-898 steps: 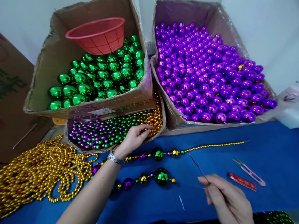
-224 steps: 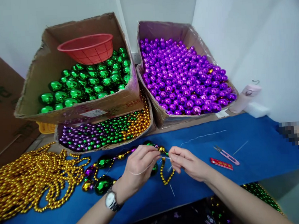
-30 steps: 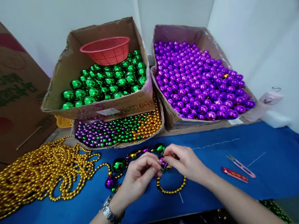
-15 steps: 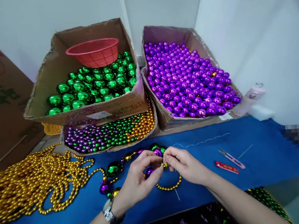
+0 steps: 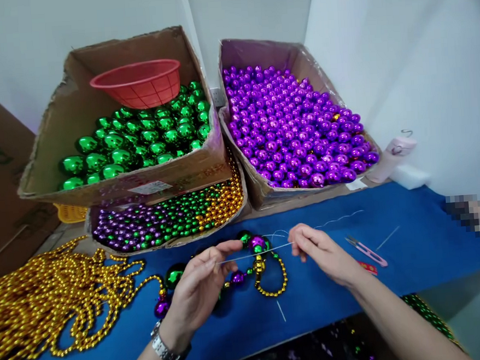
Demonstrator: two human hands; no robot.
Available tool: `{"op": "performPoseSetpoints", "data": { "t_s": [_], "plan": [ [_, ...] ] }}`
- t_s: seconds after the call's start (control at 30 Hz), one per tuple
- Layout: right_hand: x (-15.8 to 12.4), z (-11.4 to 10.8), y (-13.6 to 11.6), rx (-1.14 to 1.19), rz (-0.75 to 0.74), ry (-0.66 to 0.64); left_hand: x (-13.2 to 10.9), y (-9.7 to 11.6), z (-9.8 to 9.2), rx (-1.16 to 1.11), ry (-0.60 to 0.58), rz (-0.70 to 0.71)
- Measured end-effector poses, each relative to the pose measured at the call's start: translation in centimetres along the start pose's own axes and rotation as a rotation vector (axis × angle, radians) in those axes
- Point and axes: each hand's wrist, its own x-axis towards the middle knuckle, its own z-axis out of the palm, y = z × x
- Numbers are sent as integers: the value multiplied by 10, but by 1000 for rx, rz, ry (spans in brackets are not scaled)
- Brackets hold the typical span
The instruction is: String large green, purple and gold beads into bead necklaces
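Observation:
My left hand (image 5: 198, 284) and my right hand (image 5: 321, 251) each pinch an end of a thin white thread (image 5: 255, 251) stretched taut between them above the blue tabletop (image 5: 417, 244). The thread runs over a bead garland (image 5: 253, 250) of green, purple and gold balls that ends in a small loop of gold beads (image 5: 277, 279). A watch is on my left wrist. A large green ball (image 5: 173, 275) and a purple one (image 5: 162, 307) of the same garland lie left of my left hand.
A box of green balls (image 5: 138, 138) with a red basket (image 5: 137, 83) stands at the back left, a box of purple balls (image 5: 294, 127) at the back right. A tray of small mixed beads (image 5: 164, 221) sits below. Gold bead strands (image 5: 43, 303) pile left. Pink snips (image 5: 366, 250) lie right.
My hands have moved apart since half a second ago, drawing the thread taut between them. The gold loop has shifted a little.

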Motion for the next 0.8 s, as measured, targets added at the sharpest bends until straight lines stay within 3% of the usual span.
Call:
{"op": "performPoseSetpoints", "data": {
  "t_s": [0.2, 0.37, 0.63, 0.8],
  "plan": [
    [6, 42, 12, 482, 43, 123, 11, -12, 27, -168, -71, 93],
    [8, 45, 5, 556, 63, 133, 12, -13, 30, -36, -33, 73],
    [-5, 35, 37, 213, 54, 48, -2, -35, 4, 99, 135, -81],
    [0, 12, 8, -231, -136, -55, 4, -22, 5, 141, 170, -130]
  ]
}}
